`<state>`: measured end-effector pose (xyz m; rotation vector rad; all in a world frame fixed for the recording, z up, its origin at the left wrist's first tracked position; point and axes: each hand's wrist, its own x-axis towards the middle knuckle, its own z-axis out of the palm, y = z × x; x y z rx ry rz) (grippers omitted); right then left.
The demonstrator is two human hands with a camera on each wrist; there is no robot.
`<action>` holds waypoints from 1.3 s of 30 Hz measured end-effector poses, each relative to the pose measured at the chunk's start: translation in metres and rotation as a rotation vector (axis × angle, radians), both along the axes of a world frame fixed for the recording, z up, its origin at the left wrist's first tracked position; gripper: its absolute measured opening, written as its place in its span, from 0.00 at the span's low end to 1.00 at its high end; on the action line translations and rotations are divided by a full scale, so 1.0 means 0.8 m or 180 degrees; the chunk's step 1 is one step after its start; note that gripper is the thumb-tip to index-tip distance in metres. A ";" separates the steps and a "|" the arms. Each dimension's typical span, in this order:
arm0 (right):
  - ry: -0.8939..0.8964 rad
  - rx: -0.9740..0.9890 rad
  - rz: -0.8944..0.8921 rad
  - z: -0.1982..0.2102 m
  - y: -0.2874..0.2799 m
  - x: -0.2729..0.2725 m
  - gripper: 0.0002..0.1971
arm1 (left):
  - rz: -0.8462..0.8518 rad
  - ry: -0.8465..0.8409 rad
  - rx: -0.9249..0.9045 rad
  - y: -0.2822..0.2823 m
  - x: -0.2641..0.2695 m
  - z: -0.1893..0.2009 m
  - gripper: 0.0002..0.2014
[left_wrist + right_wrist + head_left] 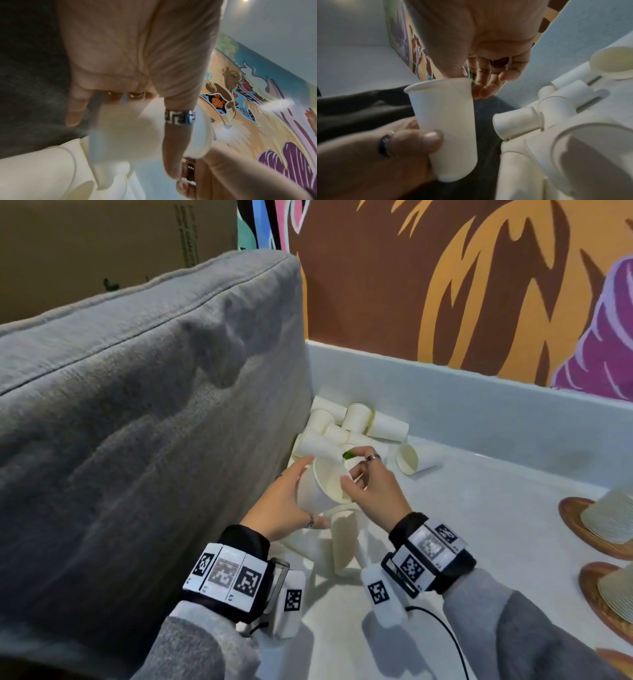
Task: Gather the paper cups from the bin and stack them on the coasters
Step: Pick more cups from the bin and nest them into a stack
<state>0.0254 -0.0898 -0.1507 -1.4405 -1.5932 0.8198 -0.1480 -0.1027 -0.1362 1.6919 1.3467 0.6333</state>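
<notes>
Nearest the person, the left hand [279, 501] wraps its fingers and thumb round the lower body of a plain white paper cup [322, 484], holding it tilted with the open mouth toward the right hand [371, 484]. The right hand hovers at the cup's rim with fingers loosely curved; a small green scrap [348, 454] shows at its fingertips, though whether it is pinched or merely touched I cannot tell. Under and beyond the hands lies a jumble of loose white paper cups [346, 426], tipped on their sides in the corner of the pale white bin [479, 402], beside a grey fabric cushion [137, 371]. Off to the right, round wooden coasters [570, 513] already carry upturned cup stacks [609, 515]. The step in hand looks like gathering: a cup is lifted and being readied. Next probably calls for nesting another cup into it, rims aligned, before carrying the bundle across to a coaster.
</notes>
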 end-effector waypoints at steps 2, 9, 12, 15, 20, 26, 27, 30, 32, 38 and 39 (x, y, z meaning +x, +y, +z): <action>0.0410 -0.0040 0.0158 0.013 0.002 0.002 0.12 | 0.0059 -0.0071 0.0186 0.000 0.006 0.007 0.40; 0.0029 -0.0725 0.0124 -0.016 0.011 0.040 0.11 | 0.0686 -0.0479 0.0456 -0.004 0.001 0.017 0.29; -0.1064 -0.0818 0.0495 -0.056 0.011 0.050 0.18 | 0.0768 -0.0392 0.0487 -0.008 -0.002 0.021 0.29; -0.0905 -0.0978 0.0622 -0.069 0.012 0.049 0.17 | 0.0850 -0.0355 0.0460 -0.011 -0.003 0.022 0.29; -0.0673 -0.1208 0.0626 -0.076 0.019 0.052 0.10 | 0.0950 -0.0317 0.0414 -0.017 -0.003 0.021 0.30; -0.0621 -0.0570 0.0684 -0.018 0.024 0.071 0.08 | 0.1059 -0.0302 0.0451 -0.016 -0.003 0.025 0.29; -0.0460 -0.0281 0.0548 -0.002 0.025 0.073 0.08 | 0.1077 -0.0309 0.0457 -0.016 -0.002 0.026 0.29; 0.0187 0.0795 -0.0020 0.049 0.024 0.073 0.08 | 0.1067 -0.0243 0.0453 -0.014 -0.001 0.029 0.29; 0.0539 0.1418 -0.0166 0.080 0.018 0.067 0.09 | 0.1032 -0.0162 0.0445 -0.014 0.000 0.031 0.29; 0.0825 0.1852 0.0388 0.108 -0.003 0.024 0.14 | 0.0981 -0.0251 0.0432 -0.014 0.001 0.041 0.28; 0.0719 0.1776 0.0527 0.104 -0.005 0.017 0.15 | 0.0996 -0.0300 0.0441 -0.014 0.000 0.043 0.28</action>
